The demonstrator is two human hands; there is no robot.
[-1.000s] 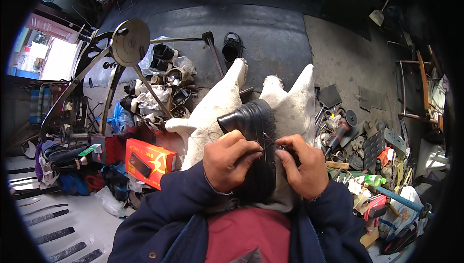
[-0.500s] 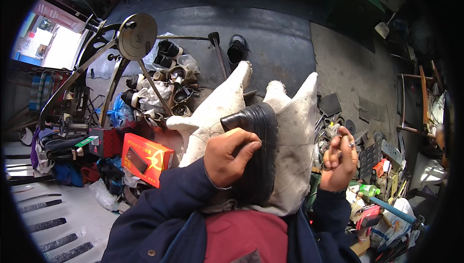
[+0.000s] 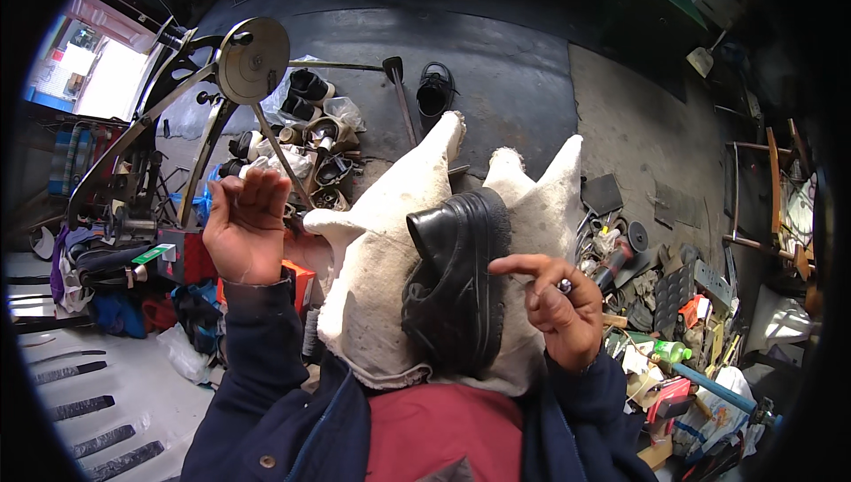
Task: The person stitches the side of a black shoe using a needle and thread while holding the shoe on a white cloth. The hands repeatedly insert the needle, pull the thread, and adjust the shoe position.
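Note:
A black leather shoe [image 3: 450, 278] lies on a worn white cloth [image 3: 370, 278] spread over my lap. My left hand [image 3: 248, 225] is raised left of the cloth, palm up, fingers bent and close together; whatever they pinch is too small to make out. My right hand [image 3: 558, 305] is at the shoe's right edge, index finger stretched toward it, the other fingers curled round a small shiny metal tool [image 3: 564, 286].
A cast-iron machine with a wheel [image 3: 253, 61] stands left. Piled shoes [image 3: 310, 92], a lone black shoe [image 3: 434, 92] and a long-handled tool [image 3: 399, 97] lie ahead. An orange box [image 3: 297, 283] sits left. An angle grinder [image 3: 620, 252], bottle [image 3: 674, 350] and clutter fill the right.
My left hand has moved from the shoe out to the left and turned palm up, uncovering the shoe. My right hand went out rightward, then came back toward the shoe with the index finger extended.

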